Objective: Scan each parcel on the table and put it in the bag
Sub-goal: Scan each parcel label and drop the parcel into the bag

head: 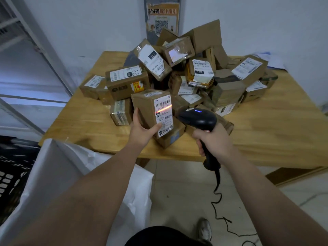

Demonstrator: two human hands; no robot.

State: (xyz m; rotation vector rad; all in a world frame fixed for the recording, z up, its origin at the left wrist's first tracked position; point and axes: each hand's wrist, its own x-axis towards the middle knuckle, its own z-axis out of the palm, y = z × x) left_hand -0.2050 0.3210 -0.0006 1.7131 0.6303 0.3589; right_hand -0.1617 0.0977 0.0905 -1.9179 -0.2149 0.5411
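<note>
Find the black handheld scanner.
Head view, right of centre: the right hand grips the black handheld scanner above the wooden table, facing the brown cardboard parcel.

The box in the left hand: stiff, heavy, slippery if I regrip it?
Probably stiff: the box keeps square edges in the left hand. Likely light, since that hand alone holds it upright. The label under the thumb may be slicker than cardboard.

Stretches both bare forearms forward. Grips the parcel point(147, 106) with the left hand point(142, 130), thumb on its front face, fingers up its side. Clasps the scanner point(199, 118) by its handle in the right hand point(213, 142).
</note>
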